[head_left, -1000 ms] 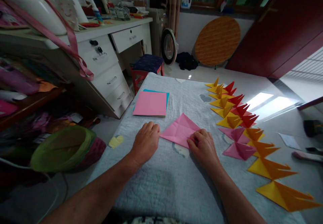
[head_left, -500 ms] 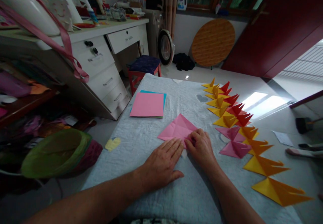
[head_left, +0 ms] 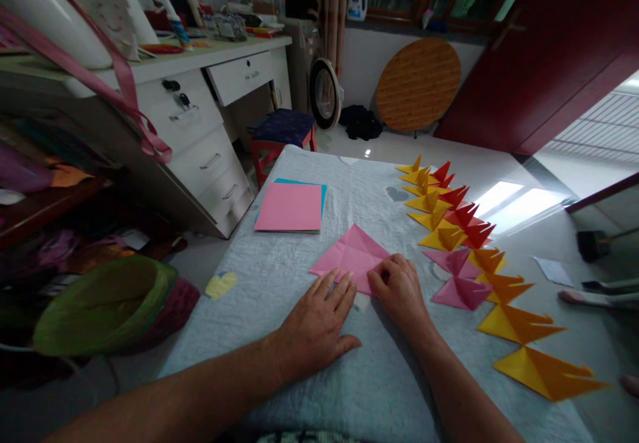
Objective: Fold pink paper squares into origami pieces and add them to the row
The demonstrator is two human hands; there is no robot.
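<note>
The view comes from one head-worn camera, above the near edge of the bench (head_left: 349,190). It faces forward and tilts down along the bench, whose far edge lies across mid-frame, with the washer (head_left: 302,64) and door (head_left: 539,50) well beyond. The left fingers (head_left: 344,290) and right fingers (head_left: 399,267) are much nearer, just below centre; the forearms (head_left: 200,383) enter from the bottom. The wide lens takes in the desk (head_left: 194,140) past the bench's left edge.
</note>
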